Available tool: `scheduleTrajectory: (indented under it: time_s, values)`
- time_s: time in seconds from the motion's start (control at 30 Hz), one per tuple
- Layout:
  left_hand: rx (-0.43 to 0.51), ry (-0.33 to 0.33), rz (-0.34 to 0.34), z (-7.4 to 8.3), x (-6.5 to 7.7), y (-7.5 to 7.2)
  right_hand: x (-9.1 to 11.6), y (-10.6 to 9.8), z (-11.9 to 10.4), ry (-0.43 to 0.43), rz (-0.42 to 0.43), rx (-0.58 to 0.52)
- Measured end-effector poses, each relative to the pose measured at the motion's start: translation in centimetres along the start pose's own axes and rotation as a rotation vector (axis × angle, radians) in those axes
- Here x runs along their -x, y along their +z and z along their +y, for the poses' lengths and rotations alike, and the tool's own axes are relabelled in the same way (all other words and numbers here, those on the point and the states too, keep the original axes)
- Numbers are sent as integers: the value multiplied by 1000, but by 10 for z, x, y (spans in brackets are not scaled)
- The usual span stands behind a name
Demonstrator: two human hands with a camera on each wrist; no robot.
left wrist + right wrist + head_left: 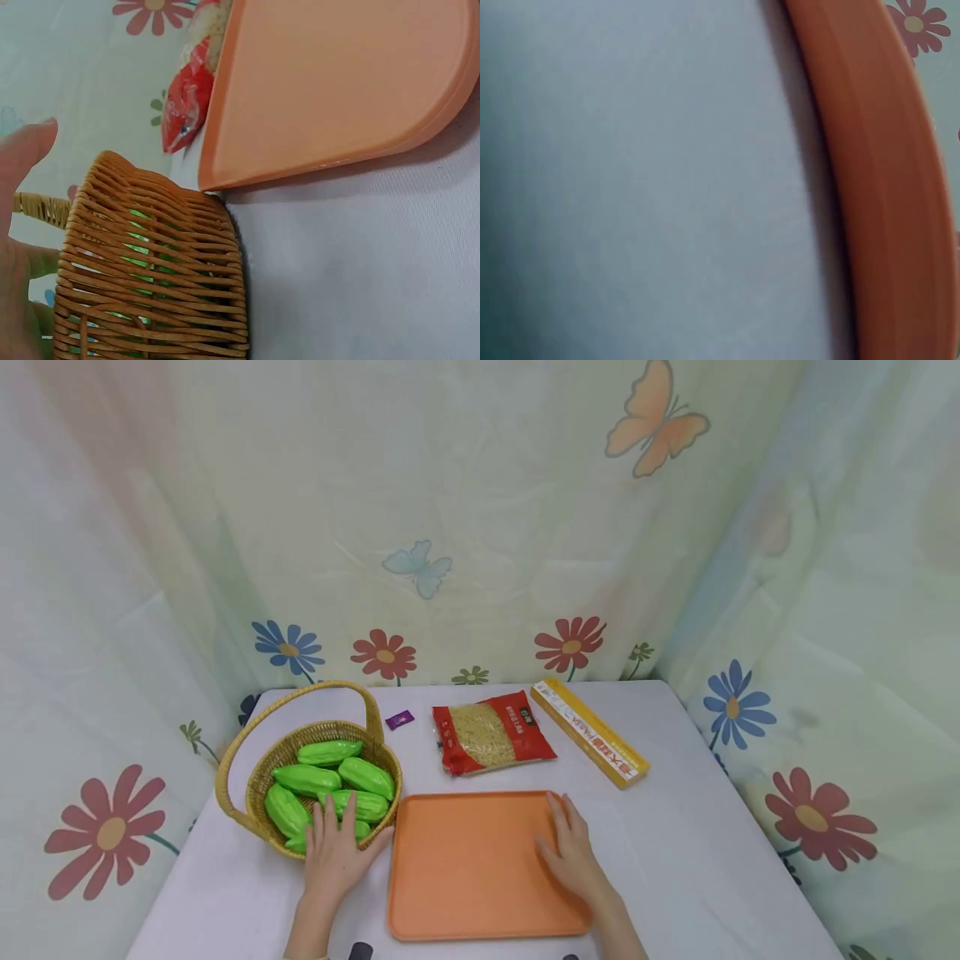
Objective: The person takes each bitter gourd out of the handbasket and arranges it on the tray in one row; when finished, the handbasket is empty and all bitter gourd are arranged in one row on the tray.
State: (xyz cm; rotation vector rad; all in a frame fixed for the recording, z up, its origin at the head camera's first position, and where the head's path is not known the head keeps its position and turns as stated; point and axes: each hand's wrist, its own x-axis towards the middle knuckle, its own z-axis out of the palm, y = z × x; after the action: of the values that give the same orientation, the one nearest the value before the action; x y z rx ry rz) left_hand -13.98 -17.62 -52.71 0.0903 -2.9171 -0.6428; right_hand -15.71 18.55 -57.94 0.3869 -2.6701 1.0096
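My left hand [335, 857] is over the front rim of a wicker basket [336, 731], its fingers spread and reaching above several bright green ridged gourds [287, 811]. In the left wrist view the thumb and fingers stand beyond the woven wall of the basket [157, 277], apart from one another. My right hand [579, 857] lies at the right edge of an orange tray [472, 868], fingers extended over its rim and the thumb pointing inward. The right wrist view shows just the outer side of the tray [892, 202]; the hand itself is outside that view.
Behind the tray lies a red bag of pasta [487, 733], with a long yellow pasta box [588, 732] slanting to its right. A small purple packet [400, 720] sits near the basket's tall handle [300, 689]. Flowered curtains [480, 527] surround the white-covered table.
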Motion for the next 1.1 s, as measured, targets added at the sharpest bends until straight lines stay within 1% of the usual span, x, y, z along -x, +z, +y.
scheduleTrajectory:
  time_s: [0.13, 0.23, 0.37, 0.47, 0.57, 0.63, 0.7, 0.83, 0.97, 1.1]
  values:
    - [31, -21, 12, -1, -4, 3, -1, 2, 1, 20, -21, -14]
    - [52, -42, 18, -2, -8, 3, -1, 3, 2, 16, -22, -11]
    - [72, -72, -4, -2, -12, 3, 0, 4, 3, 12, -11, -1]
    - [86, -92, -23, -3, -16, 3, 3, 7, 6, -1, 10, 12]
    - [114, -110, -25, -2, -21, 2, 4, 12, 10, -36, 63, 42]
    - [137, -128, -25, -1, -25, 2, 6, 17, 13, -44, 98, 73]
    - [154, -157, -40, 0, -29, 1, 7, 20, 16, -38, 125, 95]
    - [167, -207, -90, 3, -36, -3, 9, 22, 20, -9, 138, 108]
    - [156, -248, -125, 5, -41, -11, 10, 23, 23, -21, 151, 106]
    - [146, -298, -140, 5, -45, -13, 10, 23, 25, -39, 160, 109]
